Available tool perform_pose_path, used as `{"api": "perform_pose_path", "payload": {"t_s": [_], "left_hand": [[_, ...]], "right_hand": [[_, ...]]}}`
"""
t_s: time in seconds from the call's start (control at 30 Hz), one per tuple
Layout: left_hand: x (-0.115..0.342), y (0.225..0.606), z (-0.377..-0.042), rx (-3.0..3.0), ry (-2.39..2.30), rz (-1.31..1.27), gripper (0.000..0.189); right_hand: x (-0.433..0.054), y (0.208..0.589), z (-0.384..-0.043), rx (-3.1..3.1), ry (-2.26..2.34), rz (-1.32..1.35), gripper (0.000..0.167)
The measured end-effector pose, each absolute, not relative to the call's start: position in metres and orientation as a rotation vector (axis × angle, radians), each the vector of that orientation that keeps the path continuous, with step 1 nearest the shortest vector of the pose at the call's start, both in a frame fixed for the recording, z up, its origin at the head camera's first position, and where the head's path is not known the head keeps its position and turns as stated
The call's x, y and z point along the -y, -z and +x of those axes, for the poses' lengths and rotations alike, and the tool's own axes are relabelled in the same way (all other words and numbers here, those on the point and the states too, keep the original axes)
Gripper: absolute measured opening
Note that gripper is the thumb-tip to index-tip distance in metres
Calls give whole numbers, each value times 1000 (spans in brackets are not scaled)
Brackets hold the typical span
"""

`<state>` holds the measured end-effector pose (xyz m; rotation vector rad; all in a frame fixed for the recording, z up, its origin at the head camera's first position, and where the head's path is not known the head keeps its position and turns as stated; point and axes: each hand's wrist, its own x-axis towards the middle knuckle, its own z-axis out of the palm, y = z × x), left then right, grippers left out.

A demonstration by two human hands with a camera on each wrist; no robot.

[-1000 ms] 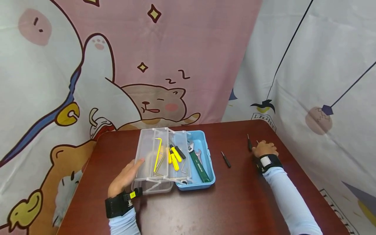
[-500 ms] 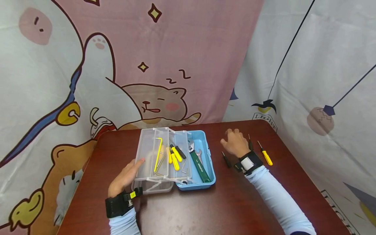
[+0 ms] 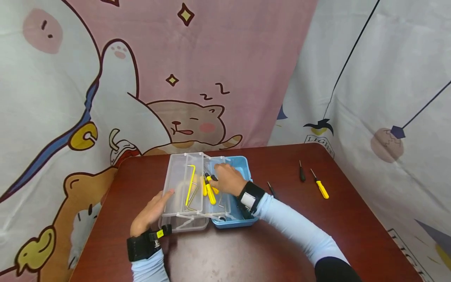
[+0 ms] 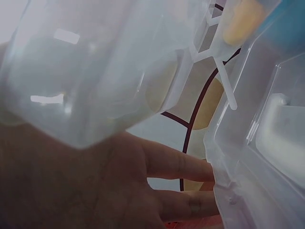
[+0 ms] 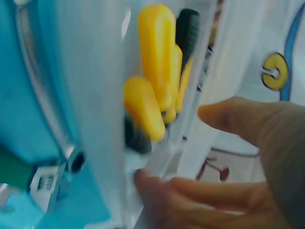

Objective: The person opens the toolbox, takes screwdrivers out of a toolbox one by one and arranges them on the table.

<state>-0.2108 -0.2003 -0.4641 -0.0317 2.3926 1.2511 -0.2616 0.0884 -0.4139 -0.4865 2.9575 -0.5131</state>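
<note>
At the left edge of the clear plastic tray (image 3: 174,184), my left hand (image 3: 151,211) holds on with the thumb over the rim. In the left wrist view its fingers (image 4: 178,164) reach to a clear lid (image 4: 238,186). My right hand (image 3: 229,179) is over the tray's right section, beside yellow-handled screwdrivers (image 3: 210,196). The right wrist view shows its thumb and fingers spread apart near those yellow handles (image 5: 157,52), with nothing between them. A yellow hex key (image 3: 190,186) lies in the tray's left section. Under the tray's right side is a blue toolbox (image 3: 243,166).
An adjustable wrench (image 5: 45,186) and a metal wrench (image 5: 40,81) lie in the blue box. On the brown table (image 3: 282,243), to the right, are a black screwdriver (image 3: 302,174), a yellow screwdriver (image 3: 321,188) and another dark screwdriver (image 3: 270,188), partly behind the right forearm.
My right hand has moved left from the yellow screwdriver at the table's right, across the table, to the tray. That screwdriver now lies uncovered. The left hand has stayed in place.
</note>
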Motion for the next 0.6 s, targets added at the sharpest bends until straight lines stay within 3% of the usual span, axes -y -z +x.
{"api": "perform_pose_path", "payload": {"t_s": [0.27,0.4,0.6], "left_hand": [[198,467,-207,-2391,-1261,-34,93],[200,464,-209,-2391,-1226,-44,100],[202,464,-212,-2391,-1237,-32,94]], "right_hand": [[-59,419,-271,-2835,341,-449,19],[-56,418,-276,-2773,330,-434,18],[-48,423,-272,-2817,240,-522,24]]}}
